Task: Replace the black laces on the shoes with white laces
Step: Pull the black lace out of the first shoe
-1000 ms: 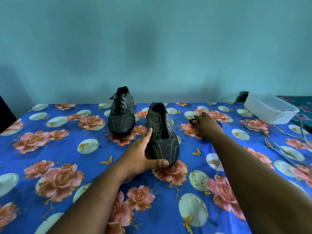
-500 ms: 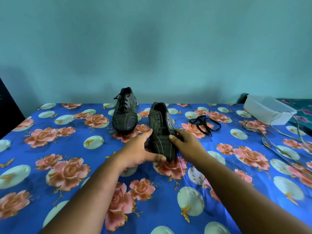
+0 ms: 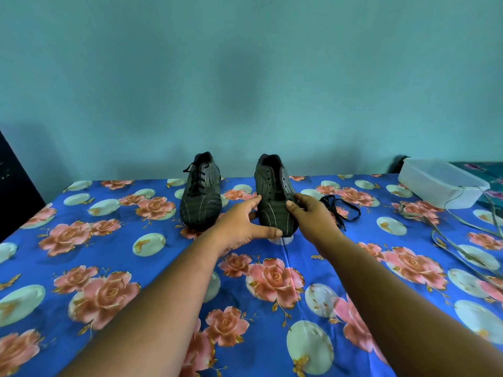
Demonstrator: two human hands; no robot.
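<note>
1. Head view: both bare arms reach forward from the bottom of the frame to the unlaced shoe (image 3: 275, 197) in the middle.
2. The left hand (image 3: 242, 224) grips the shoe's toe from the left, with the thumb along the front edge and the fingers up the side.
3. The right hand (image 3: 313, 213) grips the shoe's right side, with the thumb pressed on top and the fingers curled round.
4. The laced shoe (image 3: 200, 191) stands just left of it, still wearing its black lace.
5. A loose black lace (image 3: 340, 208) lies on the flowered blue cloth (image 3: 136, 268), just right of the right hand.
6. White laces (image 3: 449, 235) trail along the right edge of the frame.
7. A white plastic box (image 3: 441, 180) sits at the far right.
</note>
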